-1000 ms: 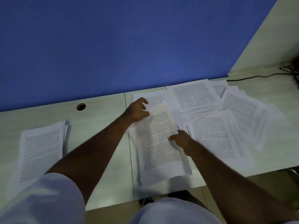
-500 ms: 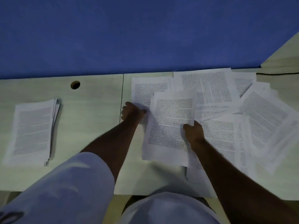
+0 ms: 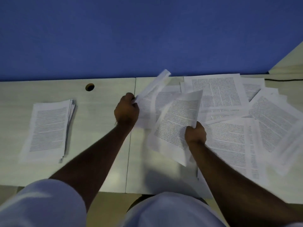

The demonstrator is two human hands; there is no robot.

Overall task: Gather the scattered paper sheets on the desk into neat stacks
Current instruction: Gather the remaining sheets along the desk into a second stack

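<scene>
A printed sheet (image 3: 176, 126) is gripped at its right edge by the right hand (image 3: 195, 132), the fingers curled round the paper, and it is held tilted above the desk (image 3: 101, 128). A second sheet (image 3: 153, 89) is pinched by the left hand (image 3: 126, 110) at its lower left corner; its far end is lifted and curled toward the blue partition (image 3: 131, 35) (that end is blurred). Beneath and to the right of both hands, scattered printed sheets (image 3: 246, 122) are spread over the right part of the desk, overlapping at differing angles, some reaching past the near edge. A squared stack of sheets (image 3: 49, 128) is seen lying flat on the left part of the desk, well apart from the scattered ones. A round cable hole (image 3: 89, 87) is set near the desk's far edge, between the stack and the left hand. A black cable (image 3: 283, 79) is laid along the far right. White sleeves (image 3: 42, 205) are seen at the bottom.
</scene>
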